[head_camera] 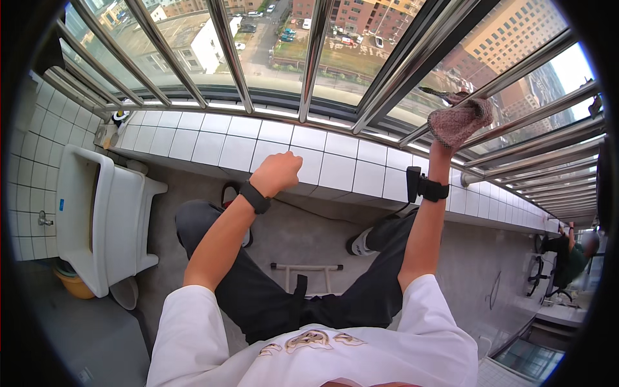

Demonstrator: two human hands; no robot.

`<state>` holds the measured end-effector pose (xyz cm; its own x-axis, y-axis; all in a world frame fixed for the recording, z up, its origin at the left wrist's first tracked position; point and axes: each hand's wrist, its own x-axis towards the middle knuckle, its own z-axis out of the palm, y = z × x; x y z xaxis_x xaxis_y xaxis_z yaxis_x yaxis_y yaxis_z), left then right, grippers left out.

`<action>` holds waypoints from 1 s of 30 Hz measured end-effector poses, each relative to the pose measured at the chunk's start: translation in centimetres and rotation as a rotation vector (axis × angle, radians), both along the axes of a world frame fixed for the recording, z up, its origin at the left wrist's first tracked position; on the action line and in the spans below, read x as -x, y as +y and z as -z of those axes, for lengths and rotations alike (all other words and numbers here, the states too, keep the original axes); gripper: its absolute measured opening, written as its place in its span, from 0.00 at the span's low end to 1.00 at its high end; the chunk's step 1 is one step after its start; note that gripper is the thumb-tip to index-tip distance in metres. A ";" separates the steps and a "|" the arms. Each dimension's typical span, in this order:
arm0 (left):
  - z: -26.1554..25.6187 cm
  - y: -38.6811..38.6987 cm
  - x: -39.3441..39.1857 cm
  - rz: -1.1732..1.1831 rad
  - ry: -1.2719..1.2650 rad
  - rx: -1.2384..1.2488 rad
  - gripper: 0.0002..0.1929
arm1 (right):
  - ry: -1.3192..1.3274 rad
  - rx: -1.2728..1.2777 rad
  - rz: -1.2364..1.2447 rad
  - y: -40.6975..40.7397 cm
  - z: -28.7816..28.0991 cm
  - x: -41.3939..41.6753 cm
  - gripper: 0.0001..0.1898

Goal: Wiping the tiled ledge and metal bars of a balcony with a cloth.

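Note:
My right hand, reaching up to the metal bars at the upper right, is mostly covered by a pinkish-brown cloth point(459, 121). The cloth wraps around one polished metal bar point(515, 70). Only the wrist of my right hand point(447, 138) shows below it, with a black strap and a small device. My left hand point(277, 170) is closed in a loose fist above the white-tiled ledge point(242, 145) and holds nothing visible; whether it touches the tiles I cannot tell. A black band is on that wrist.
A white laundry sink point(106, 203) stands at the left, with a tap point(44, 218) on the wall and an orange basin point(75, 285) beneath. A stool's frame point(307, 267) is between my legs. A dark cable point(314, 210) lies along the ledge. Another person point(573, 261) is far right.

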<state>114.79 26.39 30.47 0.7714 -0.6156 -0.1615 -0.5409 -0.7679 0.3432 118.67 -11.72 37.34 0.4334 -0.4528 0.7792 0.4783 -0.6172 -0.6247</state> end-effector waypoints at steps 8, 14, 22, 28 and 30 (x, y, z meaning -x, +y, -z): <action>-0.6 -0.8 0.0 -0.024 -0.006 -0.030 0.07 | 0.130 0.059 0.059 -3.7 -0.7 2.0 0.22; -0.4 -0.8 -0.3 -0.034 -0.021 -0.011 0.11 | 0.010 -0.223 -0.020 -1.7 -1.7 0.3 0.22; -0.1 -0.4 -0.1 -0.037 -0.049 -0.023 0.11 | 0.041 -0.117 -0.099 1.1 -3.0 1.4 0.21; 0.7 -0.8 -0.2 -0.024 -0.059 -0.007 0.10 | 0.136 -0.066 0.154 4.5 -5.6 1.5 0.21; 0.8 -0.8 -0.1 -0.016 -0.064 0.006 0.09 | 0.184 -0.124 0.252 5.0 -4.2 1.4 0.17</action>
